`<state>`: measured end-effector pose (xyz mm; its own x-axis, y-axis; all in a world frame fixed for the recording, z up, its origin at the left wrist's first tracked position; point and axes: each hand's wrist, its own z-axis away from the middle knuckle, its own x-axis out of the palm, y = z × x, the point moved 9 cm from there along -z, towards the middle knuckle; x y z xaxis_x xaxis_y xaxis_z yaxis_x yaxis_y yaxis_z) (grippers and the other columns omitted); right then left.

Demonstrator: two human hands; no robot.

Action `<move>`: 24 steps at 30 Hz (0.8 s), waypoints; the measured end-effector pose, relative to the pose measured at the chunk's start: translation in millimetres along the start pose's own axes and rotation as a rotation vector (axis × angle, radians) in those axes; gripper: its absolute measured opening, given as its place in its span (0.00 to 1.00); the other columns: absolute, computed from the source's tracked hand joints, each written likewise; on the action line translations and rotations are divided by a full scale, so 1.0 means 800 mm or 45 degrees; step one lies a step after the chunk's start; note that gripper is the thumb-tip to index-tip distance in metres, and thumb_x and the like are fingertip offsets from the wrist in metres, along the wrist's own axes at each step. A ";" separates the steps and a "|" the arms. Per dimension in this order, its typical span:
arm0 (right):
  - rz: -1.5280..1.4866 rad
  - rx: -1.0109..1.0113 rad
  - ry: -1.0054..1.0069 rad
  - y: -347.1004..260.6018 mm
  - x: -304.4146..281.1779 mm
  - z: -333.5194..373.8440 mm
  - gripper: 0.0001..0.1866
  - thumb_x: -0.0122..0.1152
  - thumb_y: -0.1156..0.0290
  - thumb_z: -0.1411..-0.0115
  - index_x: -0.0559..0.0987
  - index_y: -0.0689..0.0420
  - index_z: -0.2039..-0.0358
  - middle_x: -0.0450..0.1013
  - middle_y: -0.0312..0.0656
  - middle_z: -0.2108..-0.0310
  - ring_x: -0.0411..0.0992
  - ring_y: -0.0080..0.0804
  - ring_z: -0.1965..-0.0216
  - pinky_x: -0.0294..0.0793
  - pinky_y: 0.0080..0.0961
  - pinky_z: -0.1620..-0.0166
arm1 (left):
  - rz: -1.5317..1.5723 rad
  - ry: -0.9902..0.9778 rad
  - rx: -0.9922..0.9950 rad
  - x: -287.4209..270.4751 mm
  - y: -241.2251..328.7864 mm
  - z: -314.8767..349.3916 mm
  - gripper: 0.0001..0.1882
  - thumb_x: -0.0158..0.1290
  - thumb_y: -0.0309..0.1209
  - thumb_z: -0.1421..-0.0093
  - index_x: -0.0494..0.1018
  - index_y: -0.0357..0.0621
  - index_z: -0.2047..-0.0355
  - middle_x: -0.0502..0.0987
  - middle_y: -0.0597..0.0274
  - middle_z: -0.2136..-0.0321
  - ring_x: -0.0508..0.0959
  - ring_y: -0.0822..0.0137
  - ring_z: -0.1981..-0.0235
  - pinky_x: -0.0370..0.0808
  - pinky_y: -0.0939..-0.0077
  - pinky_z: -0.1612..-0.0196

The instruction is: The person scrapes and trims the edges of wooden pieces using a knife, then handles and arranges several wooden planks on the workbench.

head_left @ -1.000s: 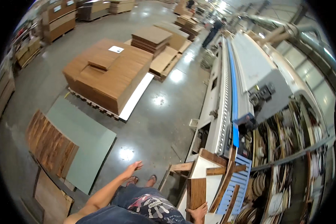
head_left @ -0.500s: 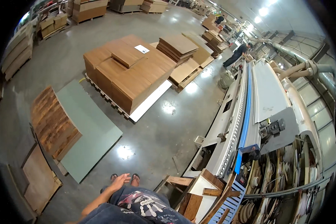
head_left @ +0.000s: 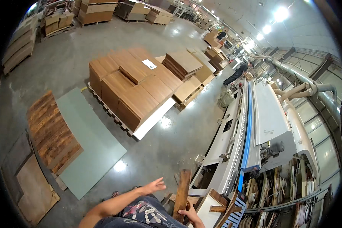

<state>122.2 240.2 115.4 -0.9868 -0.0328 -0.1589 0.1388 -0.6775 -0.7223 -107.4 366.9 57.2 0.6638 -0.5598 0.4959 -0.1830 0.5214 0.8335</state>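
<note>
Showing a dark brown, wood-grained face, the board [head_left: 182, 192] is long, narrow and straight-edged. Colour uneven: warmer mid-brown streaks along its length, darker toward the edges. Far end squared off, lit a little lighter than the rest. Finer grain too small to tell.

Position: in front of the person's body, just left of the white surface [head_left: 209, 207], far end out over the floor, near end close to the shirt [head_left: 150, 211]. Cannot tell whether its near end touches the shirt.

Right hand [head_left: 191, 214]: closed around the board's near part from the right side, thumb across the face; remaining fingers mostly hidden. Left hand [head_left: 154, 186]: unclosed, fingers loosely spread, pointing toward the board but apart from it.

On the surface: a brown strip [head_left: 218, 198] along the far edge, a second strip [head_left: 226, 209] lying crosswise nearer the body. Blue slatted rack [head_left: 237, 207] just to the right. Beyond, a long grey machine [head_left: 220, 152] with a blue band [head_left: 248, 125] along it; rolls [head_left: 268, 190] shelved to its right.

Left, on the floor: green sheet [head_left: 91, 140], streaky brown stack [head_left: 53, 131] overlapping it. Farther out, a large brown pile [head_left: 133, 89] on a pallet. Co-worker [head_left: 236, 74] bent at the machine's far end.
</note>
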 end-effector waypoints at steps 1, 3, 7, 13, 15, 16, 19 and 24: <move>-0.047 -0.044 -0.118 -0.057 0.037 0.000 0.65 0.83 0.68 0.61 0.48 0.63 0.29 0.57 0.52 0.34 0.60 0.43 0.35 0.62 0.38 0.35 | 0.045 -0.009 0.025 0.006 0.010 -0.003 0.58 0.59 0.57 0.40 0.35 0.39 0.27 0.48 0.37 0.30 0.53 0.48 0.29 0.54 0.55 0.30; 0.008 -0.074 -0.217 -0.103 0.064 -0.033 0.66 0.82 0.66 0.60 0.47 0.63 0.28 0.55 0.53 0.33 0.58 0.43 0.33 0.59 0.38 0.34 | 0.081 -0.030 0.052 0.010 0.028 -0.011 0.64 0.61 0.58 0.42 0.29 0.40 0.27 0.43 0.34 0.29 0.49 0.47 0.28 0.50 0.54 0.29; 0.151 -0.131 -0.512 -0.209 0.146 -0.105 0.67 0.80 0.60 0.60 0.45 0.61 0.27 0.53 0.53 0.32 0.52 0.46 0.30 0.50 0.37 0.30 | 0.207 0.124 0.204 -0.033 0.080 -0.009 0.65 0.62 0.54 0.42 0.25 0.41 0.28 0.41 0.38 0.29 0.44 0.49 0.27 0.47 0.56 0.28; 0.229 -0.050 -0.857 -0.330 0.276 -0.221 0.65 0.78 0.61 0.57 0.44 0.62 0.27 0.50 0.55 0.30 0.50 0.44 0.29 0.49 0.37 0.30 | 0.571 0.632 0.393 -0.182 0.156 0.012 0.52 0.61 0.39 0.43 0.38 0.45 0.28 0.51 0.54 0.33 0.53 0.56 0.31 0.51 0.61 0.30; 0.284 -0.081 -1.041 -0.367 0.326 -0.249 0.66 0.78 0.60 0.57 0.43 0.63 0.27 0.49 0.56 0.30 0.49 0.45 0.29 0.49 0.36 0.30 | 0.653 0.763 0.414 -0.238 0.148 0.012 0.50 0.60 0.40 0.44 0.41 0.46 0.29 0.56 0.53 0.35 0.56 0.55 0.33 0.55 0.59 0.31; 0.279 -0.086 -1.051 -0.390 0.345 -0.272 0.66 0.78 0.60 0.57 0.43 0.63 0.27 0.49 0.56 0.30 0.49 0.45 0.29 0.49 0.36 0.30 | 0.748 0.886 0.450 -0.266 0.147 0.013 0.48 0.59 0.41 0.45 0.45 0.47 0.30 0.60 0.53 0.37 0.60 0.54 0.34 0.60 0.56 0.32; 0.396 -0.138 -1.160 -0.428 0.388 -0.309 0.66 0.77 0.57 0.55 0.41 0.65 0.27 0.48 0.58 0.29 0.48 0.46 0.29 0.49 0.35 0.30 | 0.713 1.006 0.675 -0.304 0.234 0.028 0.43 0.57 0.44 0.44 0.52 0.44 0.33 0.67 0.53 0.42 0.70 0.54 0.41 0.68 0.57 0.38; 0.633 -0.335 -1.213 -0.475 0.445 -0.349 0.65 0.69 0.41 0.48 0.40 0.66 0.27 0.41 0.62 0.28 0.42 0.49 0.26 0.45 0.37 0.28 | 0.843 0.942 0.832 -0.375 0.294 0.030 0.38 0.56 0.50 0.44 0.63 0.39 0.40 0.74 0.52 0.49 0.75 0.55 0.47 0.73 0.59 0.42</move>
<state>-258.4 691.2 145.1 -0.4608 -0.8870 0.0307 0.4396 -0.2582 -0.8603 -367.2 641.7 110.0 0.5191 0.3150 0.7945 -0.8409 0.0219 0.5407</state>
